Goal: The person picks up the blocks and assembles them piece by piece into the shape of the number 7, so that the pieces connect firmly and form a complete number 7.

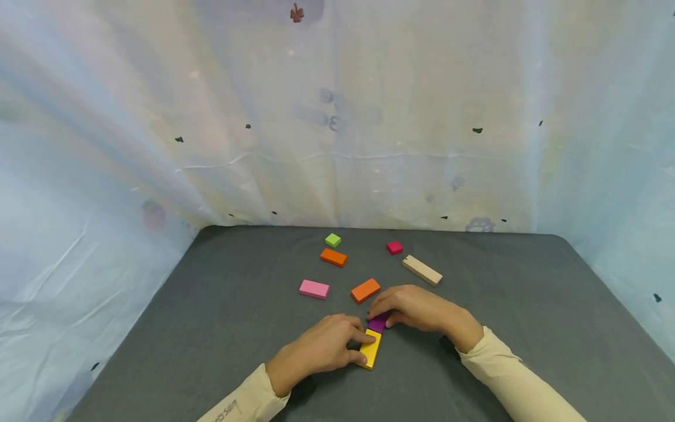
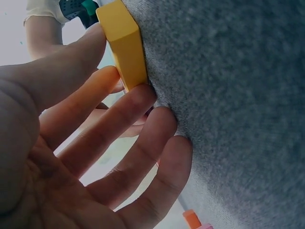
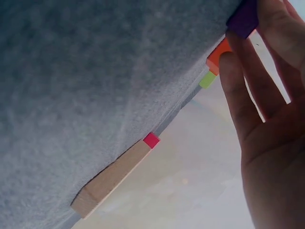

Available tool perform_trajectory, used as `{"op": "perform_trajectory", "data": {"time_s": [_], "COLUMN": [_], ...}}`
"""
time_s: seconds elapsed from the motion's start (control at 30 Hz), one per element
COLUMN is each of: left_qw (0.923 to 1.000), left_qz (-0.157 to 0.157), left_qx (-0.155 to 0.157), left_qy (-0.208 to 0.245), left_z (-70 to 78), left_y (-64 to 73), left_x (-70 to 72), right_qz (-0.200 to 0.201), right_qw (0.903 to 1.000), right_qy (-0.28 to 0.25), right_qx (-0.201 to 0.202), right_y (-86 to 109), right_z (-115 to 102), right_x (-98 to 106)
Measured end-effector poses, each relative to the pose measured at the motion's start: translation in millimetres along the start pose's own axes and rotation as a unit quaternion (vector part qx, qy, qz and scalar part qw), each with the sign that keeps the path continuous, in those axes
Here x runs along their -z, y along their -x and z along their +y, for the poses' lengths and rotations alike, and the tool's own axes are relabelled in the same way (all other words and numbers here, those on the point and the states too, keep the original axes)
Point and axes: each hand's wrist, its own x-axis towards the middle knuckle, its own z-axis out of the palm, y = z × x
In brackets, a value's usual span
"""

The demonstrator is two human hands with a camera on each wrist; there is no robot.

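Observation:
On the dark table, a yellow block [image 1: 370, 350] lies end to end with a purple block [image 1: 377, 323], the two meeting at their short ends. My left hand [image 1: 328, 344] holds the yellow block, thumb at its near side and index finger across its top; in the left wrist view the other fingers spread beside the yellow block [image 2: 125, 45]. With thumb and fingers, my right hand [image 1: 413, 308] pinches the purple block, which is partly covered by the hand. The right wrist view shows the purple block [image 3: 244, 20] between those fingers.
Just beyond the hands lie an orange block [image 1: 365, 290] and a pink block [image 1: 314, 289]. Farther back are another orange block [image 1: 333, 257], a small green block [image 1: 333, 240], a small red block [image 1: 394, 247] and a long plain wooden block [image 1: 422, 269]. A pale curtain [image 1: 337, 117] hangs behind the table.

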Motion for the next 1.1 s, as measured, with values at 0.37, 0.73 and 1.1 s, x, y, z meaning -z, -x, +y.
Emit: {"op": "perform_trajectory", "data": {"time_s": [0.37, 0.73, 1.1], "left_qw": [1.0000, 0.9999, 0.9999], "left_qz": [0.004, 0.010, 0.009], "left_qx": [-0.007, -0.006, 0.004], "left_qy": [-0.003, -0.008, 0.007], "left_z": [1.9, 1.6, 2.7], "left_y": [1.1, -2.2, 1.6], "left_x": [3.5, 5.6, 1.3], "right_qz": [-0.024, 0.005, -0.011], "right_qw": [0.9976, 0.9979, 0.9979], "right_qy": [-0.065, -0.060, -0.063], "right_qx": [-0.011, 0.022, 0.011], "right_y": [-2.9, -3.8, -3.5], "right_z": [6, 12, 9], "right_x": [3, 4, 2]}}
